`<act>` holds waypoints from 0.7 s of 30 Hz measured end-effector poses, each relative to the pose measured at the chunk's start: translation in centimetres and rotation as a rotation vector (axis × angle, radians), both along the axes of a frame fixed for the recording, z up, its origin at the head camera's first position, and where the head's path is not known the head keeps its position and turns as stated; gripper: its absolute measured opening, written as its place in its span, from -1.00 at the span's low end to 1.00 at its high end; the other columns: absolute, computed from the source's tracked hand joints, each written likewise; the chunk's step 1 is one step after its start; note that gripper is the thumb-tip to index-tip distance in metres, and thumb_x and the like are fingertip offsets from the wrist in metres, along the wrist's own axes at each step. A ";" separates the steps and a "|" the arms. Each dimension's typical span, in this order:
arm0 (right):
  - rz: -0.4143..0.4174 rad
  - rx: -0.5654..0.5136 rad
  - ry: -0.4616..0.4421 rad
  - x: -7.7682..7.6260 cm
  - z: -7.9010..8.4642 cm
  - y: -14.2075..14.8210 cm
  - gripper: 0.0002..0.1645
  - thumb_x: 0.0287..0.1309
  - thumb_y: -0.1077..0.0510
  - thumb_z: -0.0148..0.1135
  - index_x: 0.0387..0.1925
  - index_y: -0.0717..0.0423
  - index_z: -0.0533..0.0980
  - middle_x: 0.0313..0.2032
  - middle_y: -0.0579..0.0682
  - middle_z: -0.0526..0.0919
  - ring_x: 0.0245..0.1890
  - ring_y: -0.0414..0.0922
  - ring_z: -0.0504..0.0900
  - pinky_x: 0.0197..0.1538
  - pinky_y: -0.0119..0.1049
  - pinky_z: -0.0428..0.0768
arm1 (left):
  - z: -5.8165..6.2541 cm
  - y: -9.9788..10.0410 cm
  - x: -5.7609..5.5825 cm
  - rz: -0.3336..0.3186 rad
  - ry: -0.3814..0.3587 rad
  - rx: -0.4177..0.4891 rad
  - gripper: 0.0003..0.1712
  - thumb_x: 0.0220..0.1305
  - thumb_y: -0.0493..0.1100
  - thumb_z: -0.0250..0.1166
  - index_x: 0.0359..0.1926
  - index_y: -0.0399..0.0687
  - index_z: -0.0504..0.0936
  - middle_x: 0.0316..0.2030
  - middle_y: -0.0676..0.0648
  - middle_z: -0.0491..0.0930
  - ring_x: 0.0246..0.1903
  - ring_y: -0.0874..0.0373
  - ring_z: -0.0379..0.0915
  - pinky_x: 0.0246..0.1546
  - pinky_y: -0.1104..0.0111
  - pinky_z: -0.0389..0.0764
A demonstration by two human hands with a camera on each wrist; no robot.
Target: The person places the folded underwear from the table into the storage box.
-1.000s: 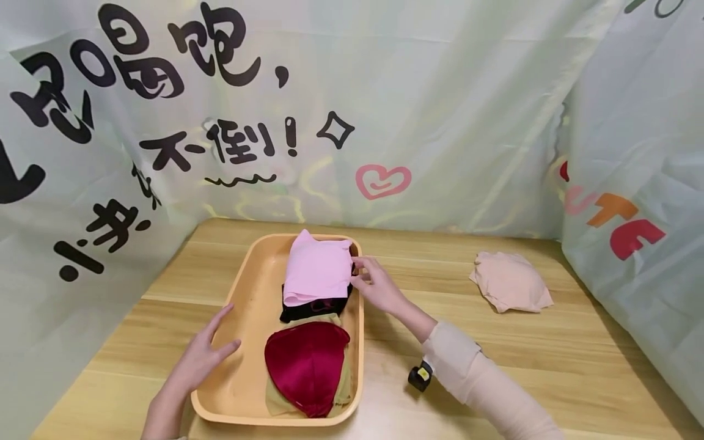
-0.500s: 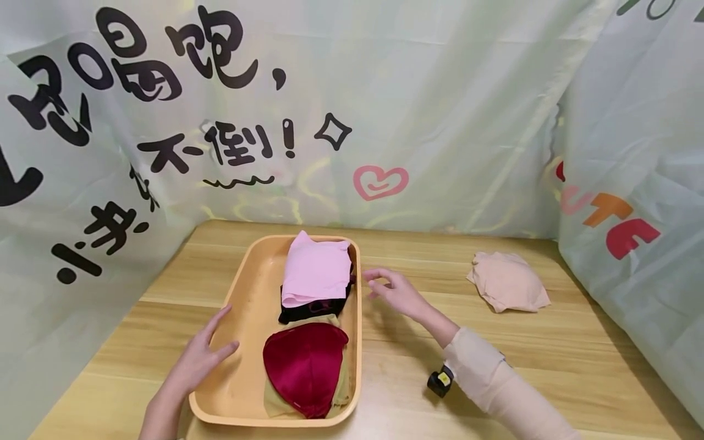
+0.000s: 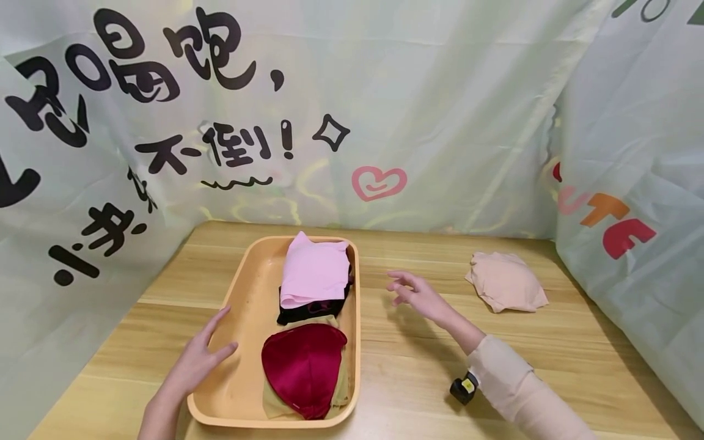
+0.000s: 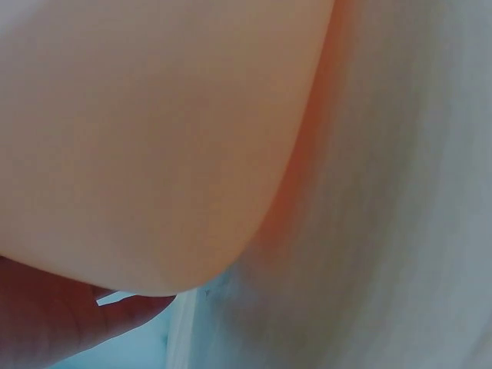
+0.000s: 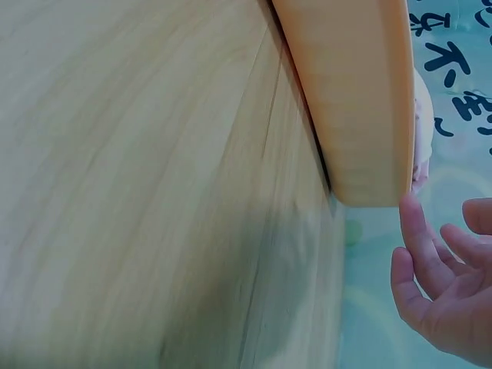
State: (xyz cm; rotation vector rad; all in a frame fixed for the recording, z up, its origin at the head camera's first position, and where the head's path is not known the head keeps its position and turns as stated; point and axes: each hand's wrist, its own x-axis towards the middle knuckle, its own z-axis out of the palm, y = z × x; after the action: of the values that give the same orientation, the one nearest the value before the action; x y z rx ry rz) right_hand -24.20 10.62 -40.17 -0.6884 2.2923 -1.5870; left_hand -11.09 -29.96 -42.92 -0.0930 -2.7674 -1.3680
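My left hand rests at the left side of an orange plastic tray, thumb and fingers spread along its rim. In the left wrist view the tray's wall fills much of the picture. To the right of the tray, my right hand hovers over the table with loosely bent fingers and nothing in them. A folded pink cloth lies on a black cloth in the tray's far right part. Nearer me, a shiny dark red piece of fabric covers most of a khaki cloth.
A folded beige cloth lies on the wooden table at the right, beyond my right hand. Printed white curtains enclose the table at the back and sides. A small black camera sits at my right wrist.
My right hand has drawn away from the pink cloth, over the tray's right rim, and moved right toward the beige cloth. The left hand stays at the rim.
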 end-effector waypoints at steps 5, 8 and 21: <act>-0.024 0.019 -0.010 0.0 0.1 0.6 -0.46 0.34 0.27 -0.17 0.26 0.48 0.04 -0.05 0.48 0.39 -0.25 0.24 0.57 -0.02 -0.05 0.53 | 0.0 0.0 0.1 0.000 -0.005 -0.005 -0.18 0.17 -0.17 0.22 0.37 -0.17 0.02 0.30 -0.46 0.00 0.24 -0.48 -0.15 0.06 -0.35 0.01; -0.040 0.020 -0.026 0.0 0.2 1.0 -0.41 0.34 0.29 -0.18 0.29 0.47 -0.05 -0.04 0.48 0.37 -0.23 0.25 0.56 0.00 -0.05 0.52 | 0.0 0.0 0.2 0.000 -0.005 -0.010 -0.18 0.17 -0.17 0.22 0.37 -0.18 0.02 0.29 -0.47 0.01 0.23 -0.49 -0.14 0.06 -0.35 0.02; -0.054 0.033 -0.046 0.8 1.0 2.7 -0.39 0.36 0.23 -0.18 0.31 0.43 -0.07 0.01 0.49 0.34 -0.22 0.25 0.55 0.01 -0.03 0.51 | 0.0 -0.1 0.1 0.002 -0.016 -0.003 -0.17 0.17 -0.18 0.23 0.37 -0.16 0.01 0.30 -0.45 0.00 0.24 -0.47 -0.15 0.07 -0.34 0.02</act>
State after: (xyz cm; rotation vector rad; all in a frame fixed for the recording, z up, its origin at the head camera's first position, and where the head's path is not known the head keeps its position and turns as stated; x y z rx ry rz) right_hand -23.37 13.36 -39.18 -0.5810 2.3168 -1.5676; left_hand -10.98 -30.02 -42.90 -0.0798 -2.7818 -1.3708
